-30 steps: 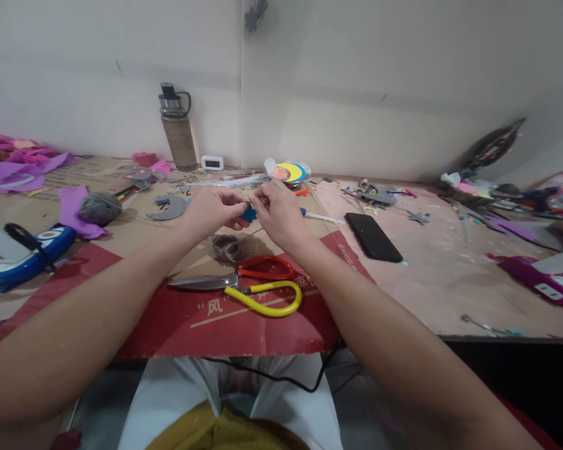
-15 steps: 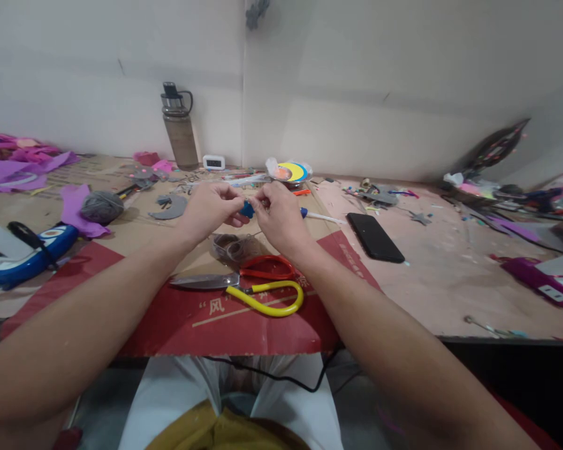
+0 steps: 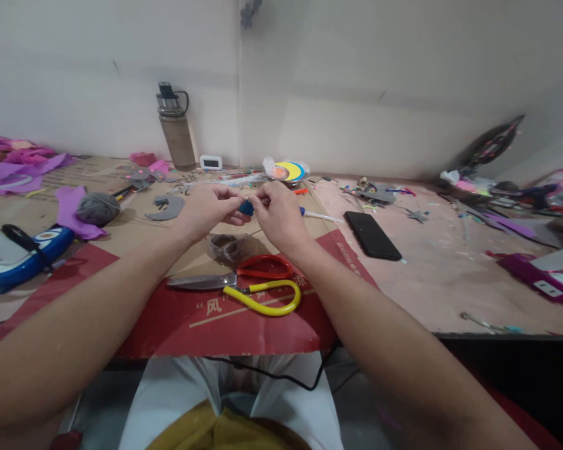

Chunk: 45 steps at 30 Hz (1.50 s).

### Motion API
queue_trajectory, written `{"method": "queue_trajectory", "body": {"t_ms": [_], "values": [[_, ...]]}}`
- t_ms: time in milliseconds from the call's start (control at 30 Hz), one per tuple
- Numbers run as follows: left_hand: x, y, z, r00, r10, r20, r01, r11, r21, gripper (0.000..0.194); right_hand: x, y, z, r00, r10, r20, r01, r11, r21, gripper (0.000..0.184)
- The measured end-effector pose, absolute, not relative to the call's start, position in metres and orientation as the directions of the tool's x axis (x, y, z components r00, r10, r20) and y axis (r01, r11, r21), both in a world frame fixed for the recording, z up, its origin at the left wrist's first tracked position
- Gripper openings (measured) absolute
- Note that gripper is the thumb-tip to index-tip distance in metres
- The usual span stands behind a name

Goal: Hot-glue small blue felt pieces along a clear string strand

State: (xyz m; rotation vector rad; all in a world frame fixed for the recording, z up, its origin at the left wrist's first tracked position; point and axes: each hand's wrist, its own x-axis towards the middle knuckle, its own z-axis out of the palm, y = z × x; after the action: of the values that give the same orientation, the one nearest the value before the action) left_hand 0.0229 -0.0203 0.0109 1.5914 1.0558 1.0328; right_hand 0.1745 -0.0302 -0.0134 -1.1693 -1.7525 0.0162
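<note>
Between my two hands is a small blue piece (image 3: pixel 246 207), mostly covered by fingertips, so its kind does not show. My left hand (image 3: pixel 211 209) pinches it from the left. From the right, my right hand (image 3: pixel 279 209) closes on it with thumb and forefinger. Just below the hands lies a loose bundle of grey yarn (image 3: pixel 228 248), with a strand running towards my right hand. Nearer to me, scissors (image 3: pixel 263 299) with one red and one yellow handle rest on the red printed cardboard (image 3: pixel 169 328). A grey crescent-shaped piece (image 3: pixel 167 208) lies left of my left hand.
A black phone (image 3: pixel 372 235) lies to the right. At the back stand a water bottle (image 3: pixel 176 137) and a small white digital clock (image 3: pixel 211 163). On the left are a grey yarn ball (image 3: pixel 97 209), purple felt (image 3: pixel 70 209) and a blue device (image 3: pixel 28 262); a magenta device (image 3: pixel 535 275) sits far right.
The view has shifted slightly, so the table things appear a little further left. Both hands keep their pinch on the blue piece, which looks slightly turned.
</note>
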Motion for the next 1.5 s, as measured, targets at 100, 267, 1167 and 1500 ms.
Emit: {"method": "queue_trajectory", "body": {"t_ms": [100, 267, 1167, 1500], "values": [[0.0233, -0.0227, 0.0132, 0.278, 0.951, 0.138, 0.168, -0.189, 0.967, 0.013, 0.1748, -0.0299, -0.0130, -0.050, 0.702, 0.710, 0.695, 0.535, -0.481, 0.019], [0.0231, -0.0239, 0.0138, 0.290, 0.946, 0.146, 0.185, -0.205, 0.961, 0.018, 0.1746, -0.0296, -0.0128, -0.050, 0.705, 0.708, 0.686, 0.539, -0.489, 0.019], [0.0251, -0.0212, 0.0084, 0.171, 0.963, 0.207, 0.088, -0.224, 0.971, 0.010, 0.1677, -0.0301, -0.0137, -0.023, 0.782, 0.622, 0.648, 0.486, -0.587, 0.020], [0.0254, -0.0205, 0.0072, 0.193, 0.965, 0.178, 0.054, -0.191, 0.980, 0.007, 0.1665, -0.0316, -0.0121, -0.012, 0.792, 0.610, 0.618, 0.486, -0.618, 0.021]]}}
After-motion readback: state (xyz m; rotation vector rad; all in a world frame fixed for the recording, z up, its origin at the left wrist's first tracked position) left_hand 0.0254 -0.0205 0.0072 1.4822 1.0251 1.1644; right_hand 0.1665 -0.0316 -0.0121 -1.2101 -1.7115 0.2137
